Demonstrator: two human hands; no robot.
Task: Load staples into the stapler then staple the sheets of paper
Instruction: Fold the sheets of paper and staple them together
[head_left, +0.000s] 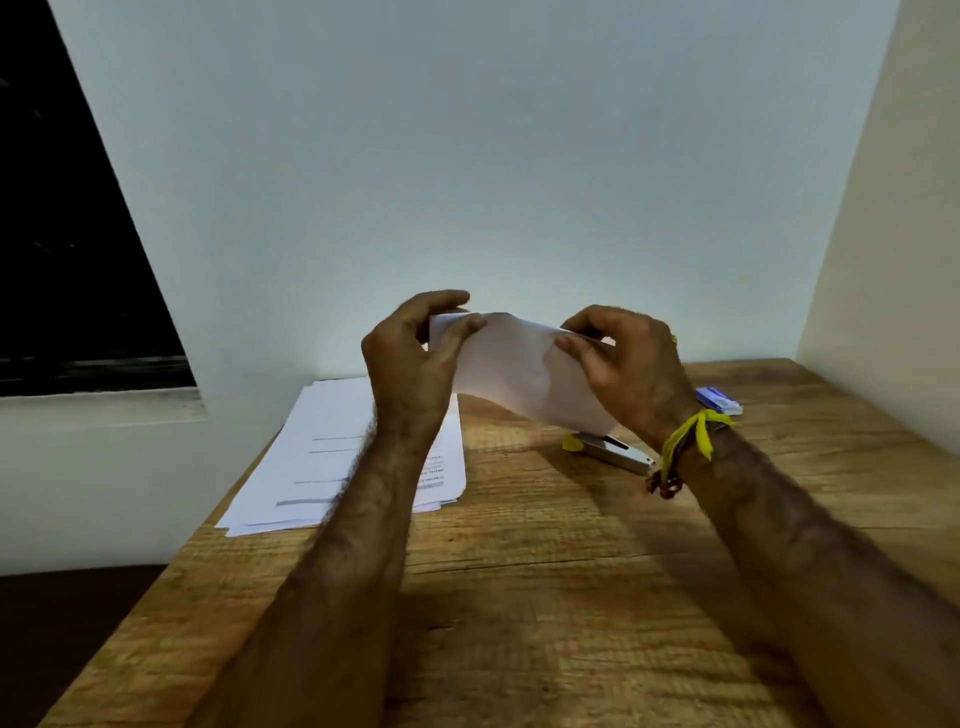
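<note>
A few sheets of paper are pinched above the bench by left hand and right hand, the stapler lying below; uneven edges could be stapled askew.

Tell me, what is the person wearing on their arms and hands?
Both forearms are bare, with no sleeves in view. The right hand has a yellow thread band tied round its wrist, loose ends sticking out, with a darker string or bead band beside it. The left hand has no wrist band, and no gloves or rings show.
</note>
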